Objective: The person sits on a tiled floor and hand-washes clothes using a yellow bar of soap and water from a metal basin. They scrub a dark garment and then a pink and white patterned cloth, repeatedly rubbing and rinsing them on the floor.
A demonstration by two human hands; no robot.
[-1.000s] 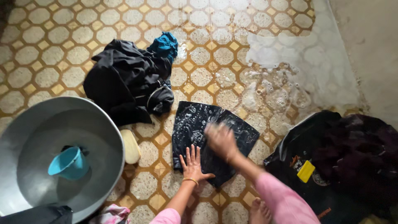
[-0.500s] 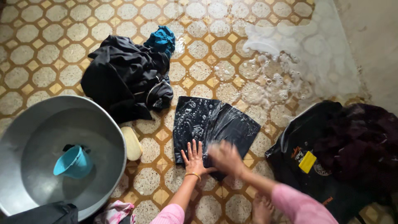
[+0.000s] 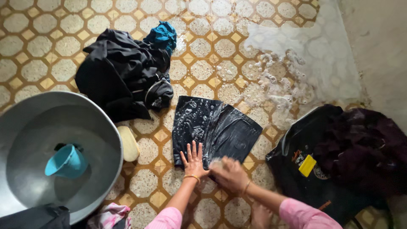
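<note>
Left hand (image 3: pixel 193 160) flat, fingers spread, pinning wet black cloth (image 3: pixel 214 129) to floor (image 3: pixel 51 68); right hand (image 3: pixel 229 171) blurred on cloth edge, I can't tell grip.

A small yellow rectangular label (image 3: pixel 307 165) lies on black cloth (image 3: pixel 292 169).

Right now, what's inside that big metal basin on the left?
Inside the metal basin a turquoise plastic mug lies tipped on its side, with a small dark thing at its rim. Whatever is beneath the mug is covered.
</note>
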